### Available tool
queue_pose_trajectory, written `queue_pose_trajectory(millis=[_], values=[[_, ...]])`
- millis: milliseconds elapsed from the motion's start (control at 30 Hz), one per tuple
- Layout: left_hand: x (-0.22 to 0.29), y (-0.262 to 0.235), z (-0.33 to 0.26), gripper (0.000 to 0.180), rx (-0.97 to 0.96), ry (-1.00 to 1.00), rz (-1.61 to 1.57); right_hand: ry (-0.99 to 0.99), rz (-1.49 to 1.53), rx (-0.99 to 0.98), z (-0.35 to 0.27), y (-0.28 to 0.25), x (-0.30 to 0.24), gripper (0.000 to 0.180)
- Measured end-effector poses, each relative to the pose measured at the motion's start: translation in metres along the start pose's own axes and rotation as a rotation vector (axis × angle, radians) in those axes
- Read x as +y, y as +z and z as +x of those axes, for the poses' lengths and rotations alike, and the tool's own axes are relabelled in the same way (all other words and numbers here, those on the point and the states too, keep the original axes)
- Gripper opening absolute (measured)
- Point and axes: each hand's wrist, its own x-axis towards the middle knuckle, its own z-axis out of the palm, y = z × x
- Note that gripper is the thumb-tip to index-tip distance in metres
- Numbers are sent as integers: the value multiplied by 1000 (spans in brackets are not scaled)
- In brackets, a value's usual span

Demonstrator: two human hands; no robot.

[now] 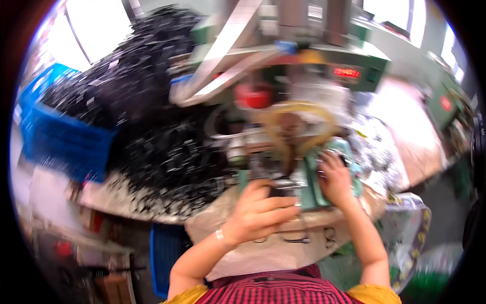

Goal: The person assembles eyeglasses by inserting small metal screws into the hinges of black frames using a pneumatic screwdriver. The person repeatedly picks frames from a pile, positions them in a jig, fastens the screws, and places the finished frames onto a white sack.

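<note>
Hands are working at a green machine [304,71] on a messy bench [283,238]. The left hand [260,210] is curling its fingers around a small dark part [280,190], and that part is sitting at the middle of the picture, just at the front of the machine. The picture is blurry, so I cannot tell the shape of the part. The right hand [335,180] is lying at about 3 o'clock from the left hand, with its fingers bent and pressing on a pale green plate [311,190] of the machine; I cannot tell if it is holding anything. A red knob [253,96] is showing at 12 o'clock from the left hand. A big heap of small black pieces [147,101] is piling up at 10 o'clock. A blue crate [63,142] is sitting at 9 o'clock, beside the heap. A small red light display [347,72] is glowing at 1 o'clock on the machine. Shiny silver scraps [377,152] are lying at 3 o'clock, just beside the right hand
</note>
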Motion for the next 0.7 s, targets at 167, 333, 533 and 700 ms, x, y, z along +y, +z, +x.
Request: queue_pose_trajectory(millis=[167, 333, 533, 700], values=[[33, 17, -45, 41, 185, -147, 67, 148, 57, 189, -3, 7, 23, 15], [46, -89, -134, 12, 577, -610, 837, 840, 1018, 638, -57, -17, 22, 19], [-56, -200, -189, 12, 539, -894, 1028, 762, 890, 433, -17, 18, 12, 18], [-114, -202, -207, 21, 1, -838, 1178, 671, 932, 462, -6, 17, 8, 17]])
